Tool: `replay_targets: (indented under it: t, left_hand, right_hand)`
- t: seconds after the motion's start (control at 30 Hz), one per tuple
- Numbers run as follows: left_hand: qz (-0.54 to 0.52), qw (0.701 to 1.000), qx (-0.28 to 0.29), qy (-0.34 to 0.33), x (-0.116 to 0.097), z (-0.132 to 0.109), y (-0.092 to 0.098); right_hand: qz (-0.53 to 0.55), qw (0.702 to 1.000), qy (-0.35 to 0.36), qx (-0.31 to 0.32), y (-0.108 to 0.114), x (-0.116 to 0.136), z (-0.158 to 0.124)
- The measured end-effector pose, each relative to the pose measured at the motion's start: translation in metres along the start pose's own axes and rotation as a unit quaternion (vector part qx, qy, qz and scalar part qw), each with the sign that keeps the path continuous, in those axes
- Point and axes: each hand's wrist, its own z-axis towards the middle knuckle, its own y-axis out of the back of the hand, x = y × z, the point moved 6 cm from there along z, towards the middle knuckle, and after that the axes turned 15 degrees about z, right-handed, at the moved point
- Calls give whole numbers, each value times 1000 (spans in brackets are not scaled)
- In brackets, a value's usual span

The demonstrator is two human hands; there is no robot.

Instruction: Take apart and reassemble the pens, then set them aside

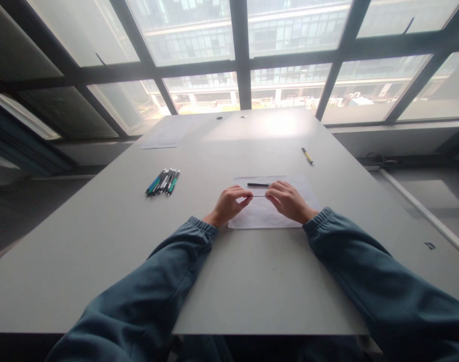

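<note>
Between my two hands runs a thin dark pen refill (258,196), held level above the paper. My left hand (231,203) pinches its left end between thumb and fingers. The right end is pinched by my right hand (287,201). Under both hands lies a white sheet of paper (267,218). A black pen barrel (257,185) rests on that sheet just beyond the refill, its right end partly hidden by my right hand.
Left of my hands, several pens (162,182) lie bunched on the white table (119,241). A yellow and black pen (307,156) is at the far right. White papers (165,133) lie at the back left. A small dark item (429,246) is near the right edge.
</note>
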Motion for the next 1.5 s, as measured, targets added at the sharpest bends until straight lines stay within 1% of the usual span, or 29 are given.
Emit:
replay_targets:
  t: [0.07,0.1,0.2,0.23,0.27,0.3,0.33,0.43,0.57,0.67,0.73,0.83,0.9,0.97,1.1,1.2,1.37,1.5]
  left_hand:
    - [4,1000,-6,8,1,0,1]
    - [4,1000,-11,14,3,0,1]
    - [2,999,-34,42,9,0,3]
    - [3,997,-43,57,11,0,5]
    - [5,996,-51,72,13,0,6]
    - [8,994,-58,88,15,0,7]
    - [11,993,-65,102,17,0,9]
    - [21,989,-78,127,19,0,12]
    - [23,986,-83,140,22,0,12]
    - [25,985,-90,145,24,-1,12]
    - [26,984,-95,149,25,-1,12]
    - [26,983,-98,154,26,-1,12]
    - [25,983,-97,156,26,-1,12]
    - [24,982,-96,158,27,-2,12]
    - [22,982,-95,160,27,-2,11]
    - [21,982,-94,161,27,-2,11]
    - [17,979,-97,179,33,-3,11]
    - [19,975,-104,194,44,-4,13]
  right_hand:
    - [9,1000,-6,-15,0,-1,-1]
    - [15,999,-17,-36,2,-3,-1]
    - [18,986,-84,-143,14,-14,-5]
    - [10,979,-109,-170,17,-19,-7]
    - [-1,974,-131,-182,18,-23,-8]
    - [-15,972,-149,-181,18,-27,-9]
    - [-28,972,-164,-167,16,-31,-10]
    - [-53,975,-189,-100,6,-40,-11]
    - [-51,983,-174,-22,-9,-42,-12]
    - [-48,985,-163,8,-13,-40,-12]
    - [-49,984,-172,-3,-11,-41,-12]
    - [-56,979,-189,-44,-3,-42,-12]
    - [-62,978,-193,-58,0,-42,-12]
    - [-63,978,-194,-52,0,-43,-12]
    - [-54,977,-206,-21,-5,-46,-13]
    - [-58,974,-219,-22,-7,-50,-15]
    - [-71,973,-214,-52,-3,-49,-15]
    - [-77,967,-224,-99,4,-49,-16]
